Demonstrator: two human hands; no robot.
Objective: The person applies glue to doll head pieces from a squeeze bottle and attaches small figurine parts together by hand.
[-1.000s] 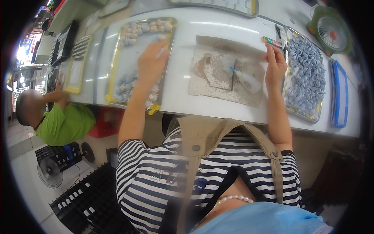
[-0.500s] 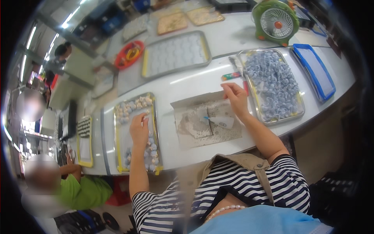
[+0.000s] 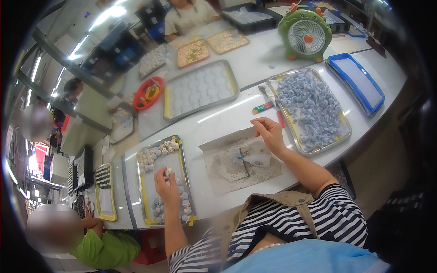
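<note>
Green fan with orange hub, back right, upright on table. Blue-rimmed tray near the right edge. Red basket beside a wide metal tray; beige-piece tray behind. Black bin farther back, person in pale top nearby. Left: co-worker in green top, yellow-edged tray with dark rows. Ceiling light lit.

Left hand's over the yellow-taped tray, pinching one small piece, with blue-grey and cream pieces bunched along the edges. Right hand's above a blotchy cardboard sheet, can't tell if it's got anything. White squeeze bottle with a blue tip is lying on the cardboard. Tray full of blue-grey cup-shaped bits off right, green desk fan beyond.
</note>
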